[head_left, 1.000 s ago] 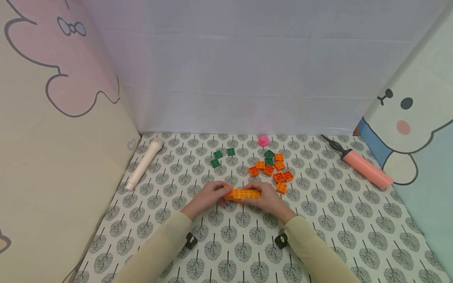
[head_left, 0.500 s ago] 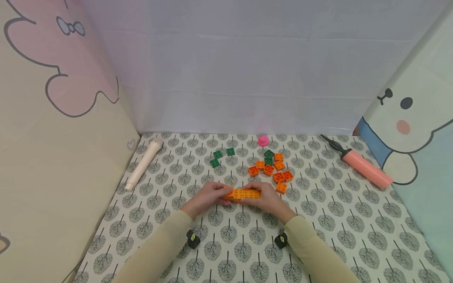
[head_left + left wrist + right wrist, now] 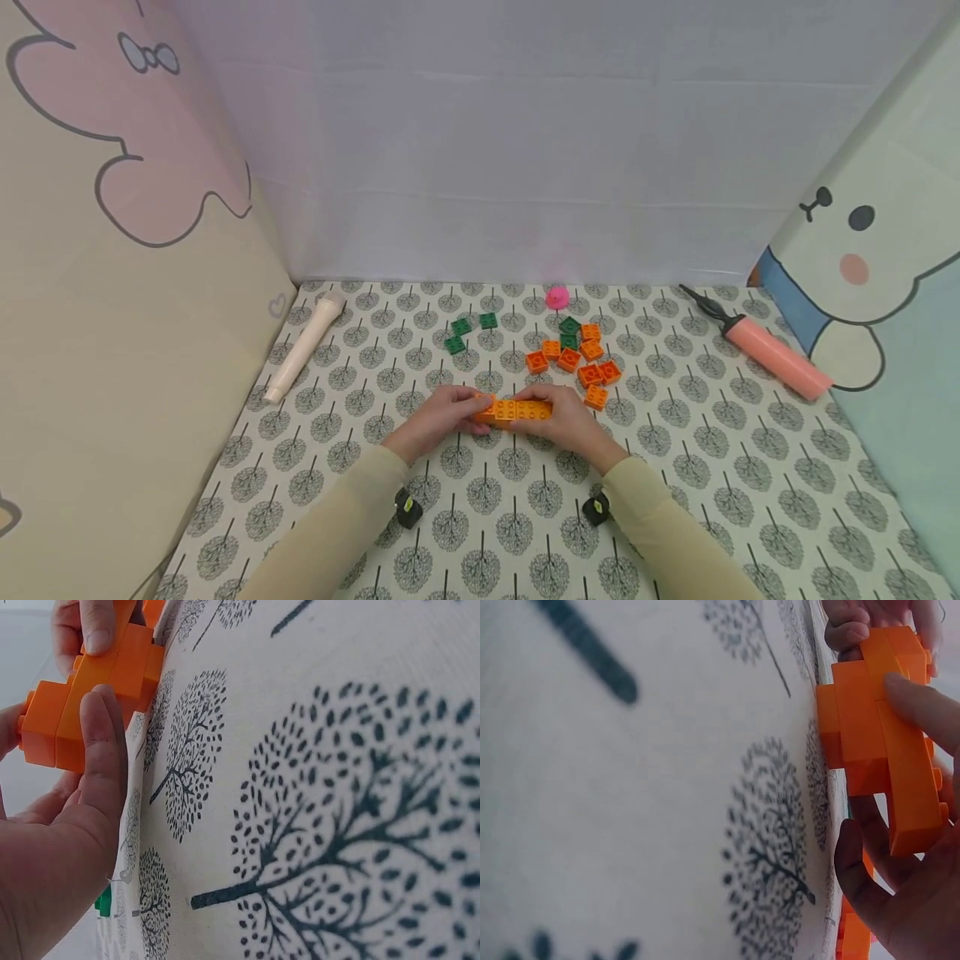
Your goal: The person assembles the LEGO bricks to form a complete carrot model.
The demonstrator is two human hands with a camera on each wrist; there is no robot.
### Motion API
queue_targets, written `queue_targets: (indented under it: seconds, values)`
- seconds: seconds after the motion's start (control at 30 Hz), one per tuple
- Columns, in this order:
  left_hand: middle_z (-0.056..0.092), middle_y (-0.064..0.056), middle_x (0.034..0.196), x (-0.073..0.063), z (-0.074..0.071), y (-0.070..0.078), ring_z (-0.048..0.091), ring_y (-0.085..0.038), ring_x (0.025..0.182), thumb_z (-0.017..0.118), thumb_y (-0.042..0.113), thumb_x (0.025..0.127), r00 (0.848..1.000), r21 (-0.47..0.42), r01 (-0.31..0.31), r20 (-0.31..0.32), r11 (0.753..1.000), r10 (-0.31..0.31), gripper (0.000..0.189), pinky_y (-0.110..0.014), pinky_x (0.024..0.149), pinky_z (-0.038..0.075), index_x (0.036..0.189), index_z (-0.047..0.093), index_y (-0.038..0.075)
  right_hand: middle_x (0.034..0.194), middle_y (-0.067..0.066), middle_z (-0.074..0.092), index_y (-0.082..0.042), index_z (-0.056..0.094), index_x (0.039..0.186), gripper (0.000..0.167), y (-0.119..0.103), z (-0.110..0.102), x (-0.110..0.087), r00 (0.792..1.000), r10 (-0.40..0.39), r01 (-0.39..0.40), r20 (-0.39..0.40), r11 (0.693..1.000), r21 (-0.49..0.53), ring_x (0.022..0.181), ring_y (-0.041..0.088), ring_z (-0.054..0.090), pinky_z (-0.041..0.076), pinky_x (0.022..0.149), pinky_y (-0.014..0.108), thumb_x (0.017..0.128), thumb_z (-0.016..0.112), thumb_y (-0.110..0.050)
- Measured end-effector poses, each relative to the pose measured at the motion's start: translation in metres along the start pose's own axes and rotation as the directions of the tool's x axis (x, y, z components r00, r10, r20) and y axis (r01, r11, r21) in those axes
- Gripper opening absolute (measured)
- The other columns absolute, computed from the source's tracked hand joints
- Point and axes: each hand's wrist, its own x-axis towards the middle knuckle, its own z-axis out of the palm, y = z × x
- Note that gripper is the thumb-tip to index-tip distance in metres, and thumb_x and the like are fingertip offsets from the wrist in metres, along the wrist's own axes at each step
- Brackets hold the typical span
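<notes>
Both hands hold one built piece of joined orange toy building bricks (image 3: 506,410) over the middle of the patterned cloth. My left hand (image 3: 442,419) pinches its left end, where a brick sits one layer higher. The right hand (image 3: 564,421) grips the other end, thumb on the near side. In the left wrist view, the left fingers (image 3: 100,742) lie along the piece (image 3: 97,679). From the right wrist, the same orange piece (image 3: 862,731) shows stacked layers, with narrower bricks at the bottom, close to the cloth. Its far side is partly hidden by fingers.
Loose orange bricks (image 3: 590,375) and green bricks (image 3: 570,327) lie beyond the right hand. Several more green bricks (image 3: 461,327) are further left. A pink rubber duck (image 3: 557,297) stands behind, a white tube (image 3: 306,348) lies left, and a coral hand pump (image 3: 777,357) right.
The left wrist turns slightly while its fingers keep hold of the brick piece. The right hand and the loose bricks stay where they were.
</notes>
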Motion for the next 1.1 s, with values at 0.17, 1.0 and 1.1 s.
queue_targets:
  seconds: [0.17,1.0,1.1]
  values:
    - [0.07,-0.017,0.111,-0.002,0.001,0.002,0.072,-0.024,0.086,0.067,0.028,0.104,0.999,0.03,-0.045,0.021,0.999,0.045,0.043,-0.034,0.083,0.06,0.131,0.063,-0.005,0.108,-0.012,0.072,-0.029,0.077,0.111,0.037,0.0,0.0,0.0,1.0,-0.01,0.01,-0.006,1.0,-0.026,0.094,0.014,0.062,0.052,0.086,0.038,0.08,0.092,-0.042]
    - [0.072,-0.007,0.109,-0.004,0.01,0.004,0.072,-0.023,0.089,0.084,0.022,0.09,0.985,0.253,-0.169,0.006,0.953,0.173,0.047,-0.032,0.068,0.058,0.132,0.068,0.01,0.112,-0.012,0.071,-0.028,0.077,0.116,0.042,-0.001,-0.001,-0.001,1.0,-0.026,0.026,-0.003,0.999,-0.035,0.097,0.012,0.062,0.052,0.09,0.041,0.08,0.09,-0.047]
    - [0.071,-0.006,0.111,-0.002,0.01,0.003,0.072,-0.02,0.09,0.086,0.019,0.088,0.981,0.289,-0.181,-0.011,0.94,0.193,0.045,-0.033,0.074,0.059,0.13,0.07,0.012,0.112,-0.011,0.071,-0.028,0.077,0.116,0.043,0.0,-0.001,-0.001,1.0,-0.027,0.027,-0.003,0.999,-0.034,0.098,0.012,0.063,0.052,0.091,0.041,0.08,0.091,-0.047]
